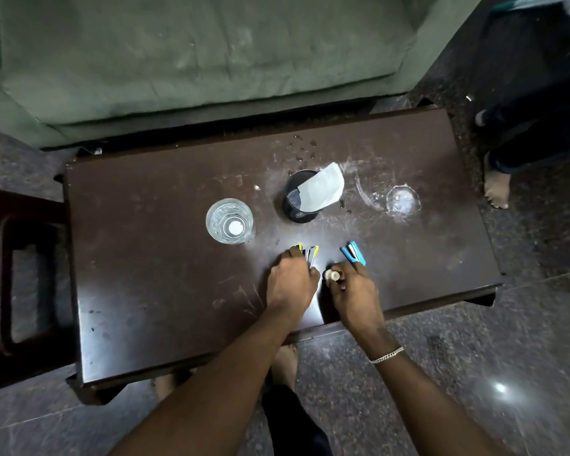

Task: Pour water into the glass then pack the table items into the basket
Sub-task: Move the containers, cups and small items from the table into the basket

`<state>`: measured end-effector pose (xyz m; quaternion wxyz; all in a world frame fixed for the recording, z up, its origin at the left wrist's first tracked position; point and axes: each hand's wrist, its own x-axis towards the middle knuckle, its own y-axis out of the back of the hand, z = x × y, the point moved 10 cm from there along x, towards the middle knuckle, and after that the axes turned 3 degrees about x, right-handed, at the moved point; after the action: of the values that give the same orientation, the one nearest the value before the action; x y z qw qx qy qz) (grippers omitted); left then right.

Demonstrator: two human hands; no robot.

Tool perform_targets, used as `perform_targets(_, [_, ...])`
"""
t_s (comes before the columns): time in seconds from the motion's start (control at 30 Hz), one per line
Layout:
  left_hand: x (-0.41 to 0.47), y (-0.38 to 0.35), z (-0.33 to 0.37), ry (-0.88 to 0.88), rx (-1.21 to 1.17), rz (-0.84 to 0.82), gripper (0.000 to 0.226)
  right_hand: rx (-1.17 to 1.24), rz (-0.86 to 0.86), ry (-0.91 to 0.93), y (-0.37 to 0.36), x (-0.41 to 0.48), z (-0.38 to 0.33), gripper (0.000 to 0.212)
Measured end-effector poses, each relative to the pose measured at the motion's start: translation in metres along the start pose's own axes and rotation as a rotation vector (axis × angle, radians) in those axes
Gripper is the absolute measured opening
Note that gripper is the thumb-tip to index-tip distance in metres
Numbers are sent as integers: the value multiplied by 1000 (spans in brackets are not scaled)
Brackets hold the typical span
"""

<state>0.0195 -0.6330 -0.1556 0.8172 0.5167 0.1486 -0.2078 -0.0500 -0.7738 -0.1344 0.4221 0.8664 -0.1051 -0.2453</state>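
A clear glass (229,220) with water stands on the dark wooden table (152,284), left of centre. A black mesh basket (300,200) sits behind the middle with a white paper (321,188) sticking out of it. My left hand (292,284) is closed around several pens (310,255) with yellow ends lying on the table. My right hand (354,291) grips a small cream-capped item (331,275), and its fingers touch a blue stapler (352,254) just beyond it.
A wet ring and puddle (402,200) mark the table at the right. Water drops (301,148) lie near the far edge. A green sofa (178,60) stands behind the table, a dark chair (20,274) to the left. Another person's bare foot (496,189) is at the right.
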Motion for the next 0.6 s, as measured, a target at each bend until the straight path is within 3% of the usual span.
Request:
perform_targets(0.13, [-10,28,-18,-33,-24,33,40,42,20,44,8,-4,-31,14])
perform_targets(0.6, [-70,247,-174,-21,-224,384,28,205,45,369,-20,-54,-287,18])
